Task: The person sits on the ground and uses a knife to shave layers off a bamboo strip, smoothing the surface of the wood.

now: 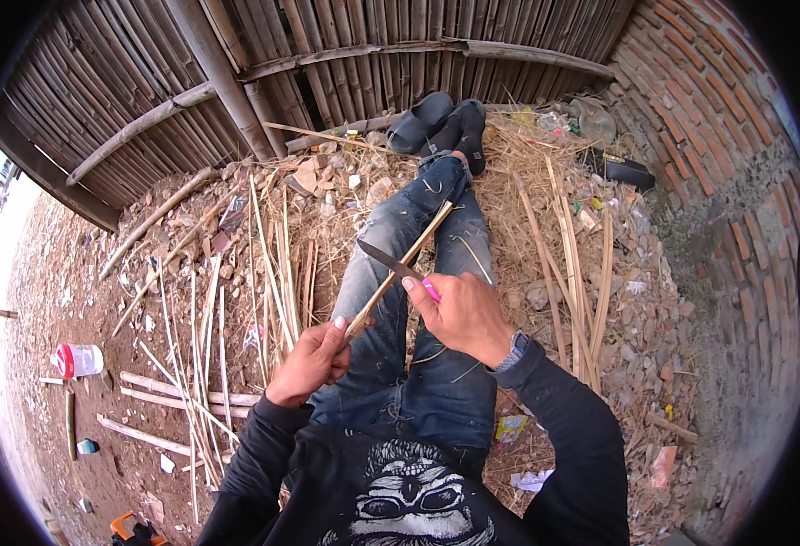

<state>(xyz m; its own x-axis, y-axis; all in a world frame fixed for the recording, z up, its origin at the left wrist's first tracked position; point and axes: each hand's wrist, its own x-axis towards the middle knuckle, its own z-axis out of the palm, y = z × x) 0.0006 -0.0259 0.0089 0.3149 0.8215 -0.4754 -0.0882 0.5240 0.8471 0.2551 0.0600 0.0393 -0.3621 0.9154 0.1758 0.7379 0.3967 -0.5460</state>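
Observation:
My left hand (pixel 316 360) is closed around the lower end of a split bamboo strip (pixel 409 257), which slants up and away over my jeans. In my right hand (pixel 462 312) is a knife (pixel 387 259) with a pink handle. Its dark blade points to the upper left and lies across the strip, apparently touching it. The right thumb rests near the base of the blade. Thin shavings cling to the legs of my jeans (pixel 363 309), which are stretched out in front of me.
Long bamboo strips (pixel 277 273) lie left of my legs, more strips (pixel 573 273) on the right. Thicker poles (pixel 186 391) and a red-and-white cup (pixel 79 360) are farther left. A bamboo wall (pixel 363 82) stands ahead, a brick wall (pixel 736 182) at right. Rubble and straw litter the ground.

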